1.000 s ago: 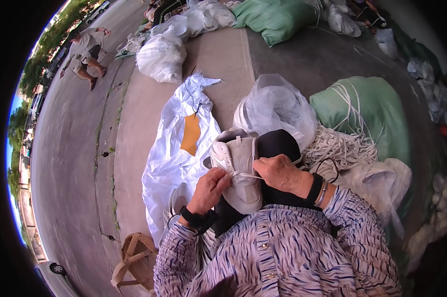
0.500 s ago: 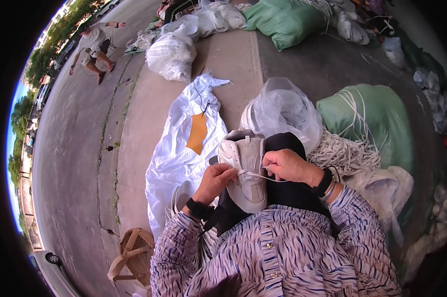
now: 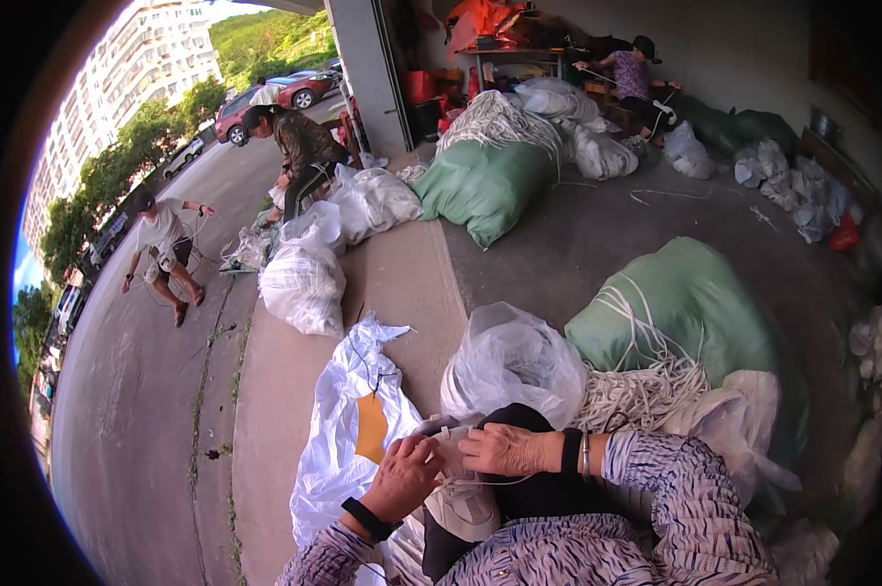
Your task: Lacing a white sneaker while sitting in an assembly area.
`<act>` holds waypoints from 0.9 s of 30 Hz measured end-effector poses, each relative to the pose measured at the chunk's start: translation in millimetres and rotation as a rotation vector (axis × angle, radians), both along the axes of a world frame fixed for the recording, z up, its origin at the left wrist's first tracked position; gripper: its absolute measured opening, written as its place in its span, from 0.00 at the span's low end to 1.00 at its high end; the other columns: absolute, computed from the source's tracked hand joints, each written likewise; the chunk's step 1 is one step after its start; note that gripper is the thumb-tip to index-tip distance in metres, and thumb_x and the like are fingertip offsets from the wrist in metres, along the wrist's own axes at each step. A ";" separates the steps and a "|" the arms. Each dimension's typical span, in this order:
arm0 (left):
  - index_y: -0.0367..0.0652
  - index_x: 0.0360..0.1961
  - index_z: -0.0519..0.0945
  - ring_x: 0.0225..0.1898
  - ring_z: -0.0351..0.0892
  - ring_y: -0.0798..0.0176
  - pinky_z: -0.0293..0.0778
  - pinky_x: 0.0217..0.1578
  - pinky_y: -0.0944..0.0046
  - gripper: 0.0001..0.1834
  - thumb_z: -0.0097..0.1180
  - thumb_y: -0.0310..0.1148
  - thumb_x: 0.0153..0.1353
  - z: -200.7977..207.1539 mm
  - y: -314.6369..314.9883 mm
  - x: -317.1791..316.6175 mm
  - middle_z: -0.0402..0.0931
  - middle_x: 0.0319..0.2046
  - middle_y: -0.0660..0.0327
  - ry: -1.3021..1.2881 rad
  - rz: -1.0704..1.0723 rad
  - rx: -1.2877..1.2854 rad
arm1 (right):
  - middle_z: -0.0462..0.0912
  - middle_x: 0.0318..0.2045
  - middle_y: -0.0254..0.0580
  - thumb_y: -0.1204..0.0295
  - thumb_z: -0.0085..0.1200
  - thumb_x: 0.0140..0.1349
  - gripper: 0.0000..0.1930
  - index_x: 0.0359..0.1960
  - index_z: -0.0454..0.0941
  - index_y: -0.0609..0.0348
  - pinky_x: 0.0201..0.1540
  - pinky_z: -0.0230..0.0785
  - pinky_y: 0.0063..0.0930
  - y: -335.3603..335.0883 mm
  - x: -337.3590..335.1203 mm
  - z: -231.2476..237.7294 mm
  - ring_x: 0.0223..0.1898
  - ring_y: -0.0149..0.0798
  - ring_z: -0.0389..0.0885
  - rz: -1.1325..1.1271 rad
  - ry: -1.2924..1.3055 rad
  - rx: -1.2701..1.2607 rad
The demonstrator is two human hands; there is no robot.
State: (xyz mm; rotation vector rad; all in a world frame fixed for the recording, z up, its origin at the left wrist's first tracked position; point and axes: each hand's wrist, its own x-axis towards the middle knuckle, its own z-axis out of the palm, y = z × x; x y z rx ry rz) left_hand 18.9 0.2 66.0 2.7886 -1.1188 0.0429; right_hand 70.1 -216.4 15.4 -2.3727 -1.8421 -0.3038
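A light beige-grey sneaker rests on my dark-trousered lap, toe toward me. My left hand is closed at the shoe's left upper edge, with its fingertips partly hidden. From beside those fingers a white shoelace runs right across the shoe and passes below my other hand. My right hand pinches at the upper part of the shoe, near the tongue; exactly what lies between its fingertips is hard to make out. Both hands are close together over the shoe's opening.
White sheeting with an orange-yellow piece lies to the left. Ahead is a clear plastic bag. A green sack and a heap of white laces are at right. Other people sit farther off among sacks, including one in camouflage.
The view has tilted up, showing more background. My hands have moved from drawing the lace apart across the shoe's middle to its upper part, near the opening.
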 end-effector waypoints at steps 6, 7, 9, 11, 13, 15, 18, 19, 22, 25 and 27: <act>0.47 0.36 0.80 0.50 0.66 0.59 0.61 0.51 0.57 0.19 0.66 0.42 0.42 -1.4 1.3 15.6 0.72 0.38 0.61 0.059 -0.192 0.235 | 0.75 0.18 0.56 0.76 0.45 0.53 0.06 0.30 0.67 0.68 0.24 0.72 0.38 3.1 -0.2 -0.7 0.25 0.52 0.81 0.063 0.189 -0.113; 0.47 0.35 0.80 0.49 0.66 0.59 0.60 0.50 0.58 0.18 0.65 0.42 0.43 -5.0 3.0 15.3 0.71 0.38 0.61 0.084 -0.201 0.259 | 0.76 0.20 0.58 0.75 0.47 0.52 0.08 0.30 0.68 0.69 0.25 0.73 0.39 2.1 -1.1 0.4 0.25 0.53 0.81 0.056 0.236 -0.022; 0.50 0.36 0.80 0.48 0.67 0.59 0.61 0.47 0.58 0.15 0.62 0.43 0.46 -13.5 6.0 14.9 0.71 0.39 0.61 0.103 -0.227 0.294 | 0.76 0.22 0.59 0.75 0.48 0.51 0.09 0.30 0.70 0.71 0.26 0.73 0.39 2.5 -2.7 4.8 0.25 0.53 0.81 0.037 0.290 -0.002; 0.51 0.36 0.80 0.48 0.67 0.58 0.60 0.46 0.58 0.15 0.61 0.44 0.48 -22.6 5.4 13.3 0.71 0.39 0.60 0.263 -0.127 0.054 | 0.75 0.33 0.61 0.74 0.49 0.49 0.11 0.28 0.74 0.73 0.34 0.73 0.41 6.2 -4.2 11.4 0.31 0.54 0.79 -0.055 0.555 -0.048; 0.51 0.36 0.80 0.48 0.68 0.58 0.60 0.46 0.58 0.14 0.59 0.44 0.49 -28.7 4.3 9.2 0.71 0.40 0.60 0.386 -0.053 -0.257 | 0.75 0.32 0.61 0.74 0.50 0.48 0.11 0.29 0.75 0.72 0.36 0.71 0.42 11.8 -7.0 17.4 0.33 0.54 0.79 -0.108 0.529 -0.110; 0.53 0.28 0.82 0.51 0.66 0.53 0.60 0.48 0.53 0.12 0.54 0.46 0.53 -32.5 1.7 2.5 0.73 0.41 0.61 0.207 0.073 0.278 | 0.76 0.32 0.61 0.74 0.50 0.47 0.10 0.29 0.76 0.70 0.43 0.68 0.43 14.8 -10.4 20.4 0.39 0.55 0.77 -0.153 0.547 -0.152; 0.57 0.30 0.83 0.54 0.65 0.51 0.58 0.51 0.50 0.11 0.53 0.47 0.54 -36.7 -4.1 1.5 0.74 0.42 0.61 0.345 0.215 0.112 | 0.77 0.31 0.59 0.75 0.50 0.46 0.09 0.28 0.76 0.69 0.43 0.67 0.41 15.0 -15.6 17.8 0.41 0.55 0.77 -0.178 0.584 -0.155; 0.56 0.31 0.83 0.52 0.66 0.49 0.61 0.50 0.51 0.13 0.53 0.49 0.53 -37.1 -2.9 2.5 0.76 0.39 0.62 0.280 0.133 0.203 | 0.77 0.31 0.57 0.76 0.49 0.45 0.08 0.27 0.75 0.68 0.41 0.67 0.40 14.9 -16.6 15.6 0.40 0.53 0.77 -0.167 0.609 -0.164; 0.48 0.31 0.83 0.44 0.73 0.57 0.65 0.46 0.58 0.15 0.53 0.46 0.57 -41.8 1.5 11.0 0.78 0.33 0.63 0.383 0.176 0.159 | 0.77 0.32 0.56 0.77 0.48 0.44 0.07 0.26 0.75 0.66 0.40 0.66 0.39 15.9 -18.1 8.2 0.39 0.52 0.77 -0.225 0.584 -0.087; 0.39 0.30 0.81 0.35 0.73 0.67 0.68 0.41 0.66 0.15 0.52 0.42 0.60 -46.8 11.7 13.0 0.78 0.29 0.64 1.000 0.531 -0.935 | 0.76 0.24 0.46 0.74 0.52 0.50 0.08 0.30 0.76 0.65 0.33 0.68 0.32 13.3 -8.1 6.2 0.29 0.40 0.76 -0.173 0.787 0.190; 0.38 0.31 0.80 0.34 0.73 0.70 0.67 0.40 0.68 0.14 0.52 0.40 0.61 -50.3 13.8 10.8 0.77 0.29 0.65 0.956 0.527 -1.070 | 0.74 0.18 0.33 0.68 0.49 0.62 0.09 0.34 0.75 0.61 0.23 0.66 0.18 5.8 0.3 6.9 0.18 0.23 0.71 -0.313 1.621 0.544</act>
